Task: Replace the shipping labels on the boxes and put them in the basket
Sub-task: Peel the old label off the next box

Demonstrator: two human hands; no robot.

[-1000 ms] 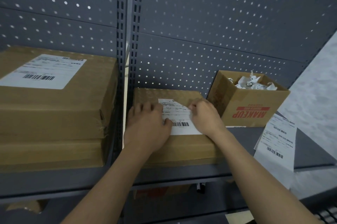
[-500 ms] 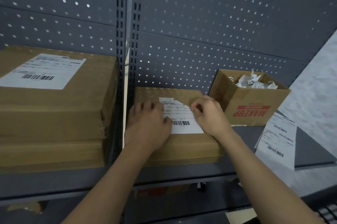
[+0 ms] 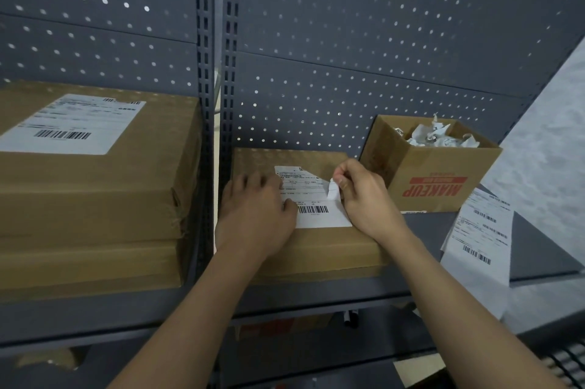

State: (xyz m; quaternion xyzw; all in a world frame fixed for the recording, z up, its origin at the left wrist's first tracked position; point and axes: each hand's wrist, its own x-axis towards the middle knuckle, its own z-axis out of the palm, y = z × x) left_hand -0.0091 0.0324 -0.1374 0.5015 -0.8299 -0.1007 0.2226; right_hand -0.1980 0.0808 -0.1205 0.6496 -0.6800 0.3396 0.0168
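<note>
Up on the shelf (image 3: 538, 249), the left hand (image 3: 256, 217) lay flat on the brown box (image 3: 316, 249), fingers (image 3: 253, 183) relaxed, touching its shipping label (image 3: 316, 214). The right hand (image 3: 367, 202) pinched the label's peeled upper-right corner, lifted off the cardboard.

We see a flat brown box (image 3: 319, 249) lying on the shelf (image 3: 425, 230); its white shipping label (image 3: 316, 214) with a barcode sticks on top, the far right corner peeled up.
</note>
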